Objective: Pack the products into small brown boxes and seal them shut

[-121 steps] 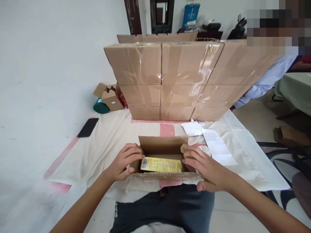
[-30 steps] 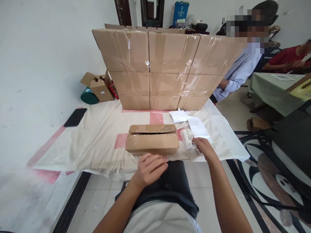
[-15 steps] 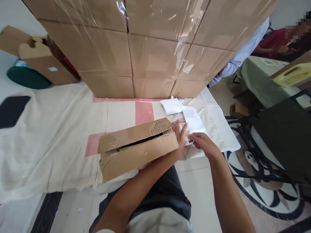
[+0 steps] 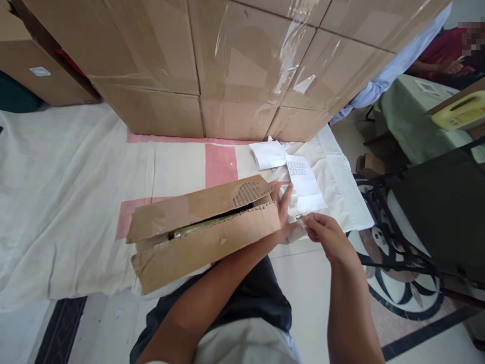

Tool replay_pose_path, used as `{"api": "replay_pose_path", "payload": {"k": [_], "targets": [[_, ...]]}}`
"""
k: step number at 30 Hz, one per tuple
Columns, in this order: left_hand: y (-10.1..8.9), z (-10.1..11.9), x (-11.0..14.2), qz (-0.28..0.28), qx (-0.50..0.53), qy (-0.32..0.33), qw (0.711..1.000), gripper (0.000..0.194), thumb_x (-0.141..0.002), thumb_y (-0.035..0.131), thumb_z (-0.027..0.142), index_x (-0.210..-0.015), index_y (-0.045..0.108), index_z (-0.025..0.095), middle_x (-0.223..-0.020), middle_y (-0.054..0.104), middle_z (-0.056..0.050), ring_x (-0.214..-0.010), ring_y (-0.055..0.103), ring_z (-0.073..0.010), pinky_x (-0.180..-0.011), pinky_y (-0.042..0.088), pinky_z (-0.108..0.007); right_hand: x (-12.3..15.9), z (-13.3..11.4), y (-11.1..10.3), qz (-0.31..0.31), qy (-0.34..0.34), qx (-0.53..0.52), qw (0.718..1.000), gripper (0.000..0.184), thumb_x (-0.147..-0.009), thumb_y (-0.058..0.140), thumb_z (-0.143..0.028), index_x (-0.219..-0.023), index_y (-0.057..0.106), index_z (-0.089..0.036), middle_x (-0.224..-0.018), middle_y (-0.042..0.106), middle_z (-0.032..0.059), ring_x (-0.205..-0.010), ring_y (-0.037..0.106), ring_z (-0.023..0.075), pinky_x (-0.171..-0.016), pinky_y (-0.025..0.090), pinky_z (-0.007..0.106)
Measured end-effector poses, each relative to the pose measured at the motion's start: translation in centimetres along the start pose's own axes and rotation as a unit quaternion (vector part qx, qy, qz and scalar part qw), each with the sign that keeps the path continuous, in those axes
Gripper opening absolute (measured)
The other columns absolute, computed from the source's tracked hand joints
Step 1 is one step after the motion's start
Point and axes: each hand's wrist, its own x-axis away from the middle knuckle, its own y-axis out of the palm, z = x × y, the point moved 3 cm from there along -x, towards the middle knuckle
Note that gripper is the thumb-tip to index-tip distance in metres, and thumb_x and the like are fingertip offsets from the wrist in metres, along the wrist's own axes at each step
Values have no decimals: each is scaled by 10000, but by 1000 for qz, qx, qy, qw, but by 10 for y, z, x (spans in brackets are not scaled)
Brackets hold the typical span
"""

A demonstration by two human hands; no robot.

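A long cardboard box (image 4: 212, 253) lies slightly askew at the cloth's front edge, its top flaps parted by a narrow gap with something greenish inside. At its right end is my left hand (image 4: 283, 215), its fingers curled about a whitish, roll-like thing (image 4: 292, 196) that is partly hidden. My right hand (image 4: 322, 232) is closed just to the right, thumb and fingertips pinching a small pale piece with a dark mark (image 4: 298, 217); its kind is too small to tell. Just beyond the hands lie a printed white sheet (image 4: 306, 187) and a crumpled white paper (image 4: 267, 154).
Taped cardboard cartons (image 4: 238, 65) stand stacked along the back of the cloth-covered table (image 4: 76, 162). An open carton (image 4: 41, 71) is at the left. On the right are a dark chair (image 4: 435, 212), a green-covered table (image 4: 405, 116) with a yellow jug (image 4: 458, 111), and other people.
My view has shifted closer and to the right. My right hand has drawn slightly right, away from my left hand. The box's flaps look a little farther apart at the left end.
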Motion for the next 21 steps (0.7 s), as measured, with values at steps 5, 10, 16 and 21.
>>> {"api": "replay_pose_path", "payload": {"k": [5,10,16,21], "targets": [[-2,2,1,-2,-22,-1,1000,1037,-753,792,554,-1592,285,214,-1583,358,-184,-1457,364,-425,-1222,315,-624,7,12,2,3,3,-23,1000,414,-817,668,-521,-621,456,-225,-540,336,-60,-530,240,102,-526,172,285],[-4,2,1,-25,-26,-11,999,1072,-725,829,481,-1598,258,235,-1592,344,-180,-1454,355,-437,-1188,350,-626,12,9,-5,-1,-14,-23,1000,393,-840,670,-484,-627,483,-211,-550,360,-55,-552,269,105,-541,181,284],[-3,1,0,-16,-34,-2,999,1052,-719,818,528,-1575,298,204,-1561,360,-191,-1434,378,-421,-1199,338,-607,14,24,-3,-8,-3,-13,1000,378,-867,640,-478,-642,486,-216,-554,359,-57,-547,272,108,-533,180,286],[-6,3,0,-16,-37,2,999,999,-774,768,580,-1577,301,213,-1541,389,-192,-1435,393,-414,-1194,346,-586,6,37,4,-22,-4,-9,1000,413,-880,626,-520,-646,463,-222,-568,380,-53,-540,282,110,-524,188,283]]}}
